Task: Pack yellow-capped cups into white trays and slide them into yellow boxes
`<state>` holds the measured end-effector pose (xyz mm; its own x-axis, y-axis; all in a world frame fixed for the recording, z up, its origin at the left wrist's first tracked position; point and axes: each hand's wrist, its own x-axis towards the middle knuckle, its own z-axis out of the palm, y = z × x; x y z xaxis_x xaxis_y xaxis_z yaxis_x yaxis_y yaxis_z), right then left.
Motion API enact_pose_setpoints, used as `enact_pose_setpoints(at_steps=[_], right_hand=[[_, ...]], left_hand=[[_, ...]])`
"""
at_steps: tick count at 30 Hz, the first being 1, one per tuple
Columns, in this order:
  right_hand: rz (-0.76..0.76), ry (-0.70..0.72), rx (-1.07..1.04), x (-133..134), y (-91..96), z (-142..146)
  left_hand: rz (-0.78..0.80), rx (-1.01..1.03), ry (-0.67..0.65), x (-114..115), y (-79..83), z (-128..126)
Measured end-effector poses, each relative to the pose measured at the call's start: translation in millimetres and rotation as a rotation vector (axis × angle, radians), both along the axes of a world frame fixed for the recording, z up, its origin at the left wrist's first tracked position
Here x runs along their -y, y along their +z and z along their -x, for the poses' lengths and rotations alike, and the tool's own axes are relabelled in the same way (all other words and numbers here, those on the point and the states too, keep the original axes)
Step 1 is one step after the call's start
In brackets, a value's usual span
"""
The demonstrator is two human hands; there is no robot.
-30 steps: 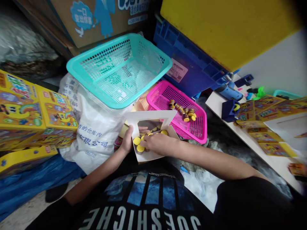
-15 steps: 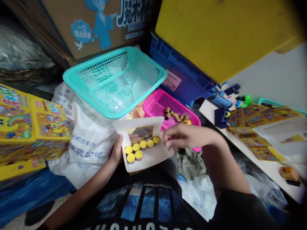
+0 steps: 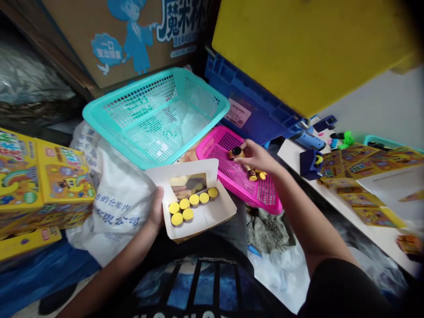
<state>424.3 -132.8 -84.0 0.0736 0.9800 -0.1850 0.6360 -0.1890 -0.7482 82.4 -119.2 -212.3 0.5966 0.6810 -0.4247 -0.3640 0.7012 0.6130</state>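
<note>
Head view, looking down into a cramped corner: a large yellow panel (image 3: 308,53) fills the top right, above a blue plastic crate (image 3: 251,128), and a cardboard carton printed in blue (image 3: 82,31) stands at the back. On the left are stacked yellow toy boxes (image 3: 36,176), and a white woven sack (image 3: 119,198) sits beside them. A teal mesh basket (image 3: 132,150) lies tilted against the carton. To the right, a white surface (image 3: 291,154) carries yellow printed cards and small blue and green items.

The main change is at the right hand (image 3: 256,157), which has moved from the open box out over a pink mesh basket (image 3: 228,190). Its grip is closed in a fingertip pinch on a small dark-topped tub (image 3: 236,151), lifted just above the basket. A few loose tubs (image 3: 252,176) lie in the basket just beyond the hand.

The left hand (image 3: 155,210) stays wrapped around the edge of a white cardboard box (image 3: 202,221), its fingers mostly hidden beneath it, keeping the box level. The box has a windowed lid standing open, and seven yellow-capped tubs (image 3: 194,200) stand in it, packed in two rows against the far side.
</note>
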Motion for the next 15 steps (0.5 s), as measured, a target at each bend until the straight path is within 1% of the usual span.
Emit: enact_pose_setpoints(at_steps=[1,2,3,4,5,6,7,8,9,11,13,14,15], right_hand=[[-0.03,0.038,-0.1,11,18.6,7],[-0.045,0.113,-0.169,21,37.5,17],[-0.053,0.212,-0.163,31,55.1,30],[-0.045,0.325,-0.103,40,69.5,44],[-0.022,0.422,-0.014,48,79.1,60],[0.018,0.497,0.095,53,83.0,76],[0.068,0.553,0.209,55,81.0,92],[0.114,0.597,0.316,56,73.6,107],[0.144,0.637,0.411,54,62.2,120],[0.14,0.733,0.545,47,35.1,141],[0.095,0.81,0.59,40,15.3,155],[0.083,0.829,0.586,38,12.1,158],[0.078,0.837,0.561,36,13.9,158]], left_hand=[[-0.011,-0.001,-0.003,0,0.0,-1],[-0.024,-0.002,-0.009,-1,0.0,-2],[-0.037,-0.003,-0.018,-1,0.2,-3],[-0.049,-0.008,-0.026,-2,0.6,-4],[-0.058,-0.013,-0.034,-2,1.1,-5],[-0.064,-0.023,-0.036,-2,1.8,-6],[-0.07,-0.034,-0.034,-1,2.8,-7],[-0.076,-0.043,-0.03,-1,4.0,-8],[-0.083,-0.049,-0.027,0,5.5,-9],[-0.097,-0.048,-0.022,3,8.9,-10],[-0.107,-0.044,-0.014,7,12.0,-10],[-0.113,-0.046,-0.005,8,13.0,-10],[-0.12,-0.053,0.008,9,13.4,-10]])
